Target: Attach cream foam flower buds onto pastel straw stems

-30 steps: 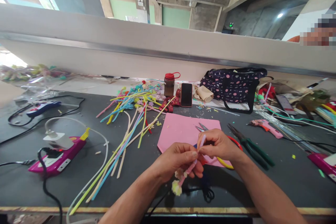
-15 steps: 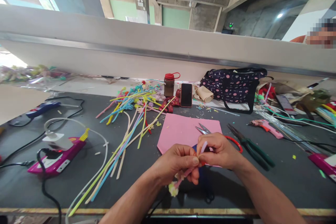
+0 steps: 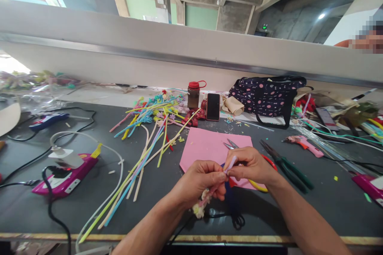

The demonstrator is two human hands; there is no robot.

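Observation:
My left hand point(image 3: 206, 181) is closed round the stem of a small pipe-cleaner flower point(image 3: 199, 209), whose pale yellow-white blooms hang below the fingers. Pinched in my right hand point(image 3: 248, 165) is a short lilac pipe cleaner point(image 3: 231, 163), its end sticking up between thumb and forefinger. The fingertips of both hands meet where the lilac piece joins the pink stem. Below and behind the hands lie a pink sheet point(image 3: 206, 147) and scissors point(image 3: 257, 185) with red and yellow handles, partly covered. A dark blue object with a black cord shows beneath the hands.
Loose pipe cleaners point(image 3: 140, 175) spread left of the pink sheet. Green-handled pliers point(image 3: 289, 167) and a pink glue gun point(image 3: 305, 145) lie right. A magenta power strip point(image 3: 67, 179) with cables sits left. Behind stand a bottle point(image 3: 194, 95), a phone point(image 3: 213, 106) and a patterned bag point(image 3: 266, 97).
Both hands stay together, shifting slightly, and the lilac end tilts a little between the fingers. At the far left, a pale flat object swings in and draws back.

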